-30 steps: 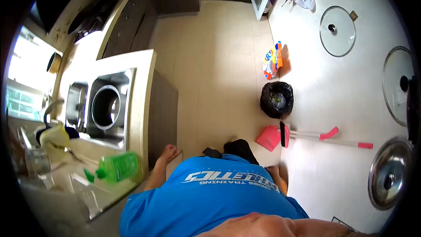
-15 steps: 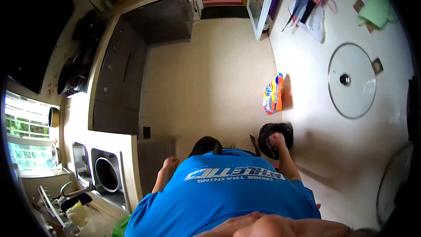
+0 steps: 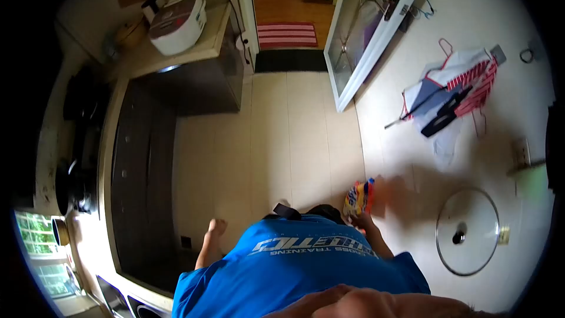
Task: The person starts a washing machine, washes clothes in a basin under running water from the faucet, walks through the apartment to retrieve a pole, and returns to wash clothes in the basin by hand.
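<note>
My left hand (image 3: pixel 218 226) hangs beside my body, over the floor to the left. Its fingers look curled in, and nothing shows in them. My right hand (image 3: pixel 362 222) is low at my right side, just at the near end of an orange, white and blue Tide bag (image 3: pixel 358 198). The bag stands on the floor by the right wall. Whether the hand touches the bag is unclear, as its fingers are dark and partly hidden.
Dark cabinets (image 3: pixel 141 165) line the left, with a rice cooker (image 3: pixel 179 26) on the far counter. A glass door (image 3: pixel 368 29) stands open ahead, beside a striped mat (image 3: pixel 287 35). Clothes (image 3: pixel 456 97) and a glass lid (image 3: pixel 468 229) hang on the right wall.
I have moved forward toward the doorway. My right hand has gone from the black plastic bag to beside the Tide bag. The black bag is out of sight, and my left hand stays at my side.
</note>
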`<control>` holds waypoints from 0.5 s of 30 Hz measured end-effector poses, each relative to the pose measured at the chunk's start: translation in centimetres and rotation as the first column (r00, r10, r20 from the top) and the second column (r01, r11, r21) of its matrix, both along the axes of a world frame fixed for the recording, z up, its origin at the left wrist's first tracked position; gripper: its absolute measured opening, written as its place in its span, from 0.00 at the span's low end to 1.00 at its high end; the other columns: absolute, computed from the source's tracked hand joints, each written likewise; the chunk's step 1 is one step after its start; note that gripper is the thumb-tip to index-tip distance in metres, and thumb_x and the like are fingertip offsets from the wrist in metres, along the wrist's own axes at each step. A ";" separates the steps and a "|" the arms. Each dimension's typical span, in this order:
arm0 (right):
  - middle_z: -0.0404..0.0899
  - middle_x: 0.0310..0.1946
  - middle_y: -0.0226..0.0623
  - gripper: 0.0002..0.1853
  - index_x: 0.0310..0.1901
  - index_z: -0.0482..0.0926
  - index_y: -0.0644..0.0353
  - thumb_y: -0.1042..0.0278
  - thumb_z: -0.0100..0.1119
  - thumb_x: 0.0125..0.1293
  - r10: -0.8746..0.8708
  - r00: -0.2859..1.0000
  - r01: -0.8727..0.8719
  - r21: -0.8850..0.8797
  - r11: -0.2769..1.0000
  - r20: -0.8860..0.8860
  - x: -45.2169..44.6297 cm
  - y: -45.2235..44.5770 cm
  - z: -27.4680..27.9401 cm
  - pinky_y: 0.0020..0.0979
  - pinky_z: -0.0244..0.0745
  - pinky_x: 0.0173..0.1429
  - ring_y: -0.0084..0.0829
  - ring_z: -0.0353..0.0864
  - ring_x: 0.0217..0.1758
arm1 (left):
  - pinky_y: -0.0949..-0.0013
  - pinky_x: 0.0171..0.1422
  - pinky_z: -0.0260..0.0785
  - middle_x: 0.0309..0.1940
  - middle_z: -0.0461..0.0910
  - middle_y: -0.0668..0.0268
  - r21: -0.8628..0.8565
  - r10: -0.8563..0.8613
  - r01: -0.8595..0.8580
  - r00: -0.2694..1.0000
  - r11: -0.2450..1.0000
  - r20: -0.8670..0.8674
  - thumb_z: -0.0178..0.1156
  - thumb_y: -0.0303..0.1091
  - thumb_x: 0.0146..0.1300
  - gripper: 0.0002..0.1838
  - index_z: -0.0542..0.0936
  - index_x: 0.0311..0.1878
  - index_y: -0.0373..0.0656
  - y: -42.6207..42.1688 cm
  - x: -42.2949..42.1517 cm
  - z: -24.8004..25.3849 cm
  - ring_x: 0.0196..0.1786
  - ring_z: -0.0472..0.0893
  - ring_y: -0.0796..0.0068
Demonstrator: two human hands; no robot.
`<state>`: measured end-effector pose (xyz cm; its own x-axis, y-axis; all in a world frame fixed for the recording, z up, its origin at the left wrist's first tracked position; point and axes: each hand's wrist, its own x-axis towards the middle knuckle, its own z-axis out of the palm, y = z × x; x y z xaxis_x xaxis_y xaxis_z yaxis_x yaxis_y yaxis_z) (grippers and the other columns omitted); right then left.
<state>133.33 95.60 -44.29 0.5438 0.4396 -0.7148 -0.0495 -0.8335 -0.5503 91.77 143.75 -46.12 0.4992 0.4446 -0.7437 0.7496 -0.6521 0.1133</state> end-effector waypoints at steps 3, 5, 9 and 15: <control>0.74 0.11 0.32 0.24 0.17 0.77 0.55 0.45 0.47 0.59 0.106 0.985 -0.057 -0.326 0.944 0.134 2.0 1.7 4.9 0.30 0.68 0.20 0.27 0.73 0.12 | 0.60 0.41 0.71 0.37 0.78 0.54 0.114 0.166 -0.216 0.926 0.970 0.338 0.49 0.35 0.57 0.12 0.78 0.39 0.40 8.9 17.5 6.4 0.40 0.78 0.57; 0.75 0.12 0.32 0.22 0.16 0.77 0.53 0.48 0.49 0.59 -0.033 0.991 0.077 -0.346 0.935 0.130 4.1 2.6 4.9 0.30 0.68 0.20 0.27 0.73 0.13 | 0.61 0.41 0.71 0.37 0.78 0.53 0.065 0.321 -0.408 0.798 0.910 0.509 0.50 0.36 0.57 0.12 0.77 0.40 0.40 13.2 27.8 10.3 0.40 0.78 0.56; 0.76 0.16 0.34 0.19 0.20 0.78 0.55 0.50 0.50 0.57 -0.061 0.993 0.094 -0.343 0.935 0.106 14.4 7.1 3.4 0.32 0.70 0.22 0.29 0.74 0.15 | 0.65 0.38 0.70 0.34 0.78 0.53 -0.050 0.284 -0.345 0.674 0.937 0.682 0.53 0.35 0.55 0.12 0.77 0.40 0.40 16.1 40.3 12.6 0.36 0.78 0.60; 0.77 0.17 0.35 0.13 0.23 0.78 0.59 0.58 0.53 0.54 -0.091 0.985 0.099 -0.051 0.994 0.144 34.3 21.8 1.7 0.30 0.70 0.21 0.29 0.75 0.16 | 0.57 0.43 0.68 0.33 0.77 0.51 -0.149 -0.049 0.108 0.934 0.983 0.354 0.52 0.49 0.52 0.20 0.79 0.35 0.41 19.4 42.9 0.2 0.39 0.77 0.56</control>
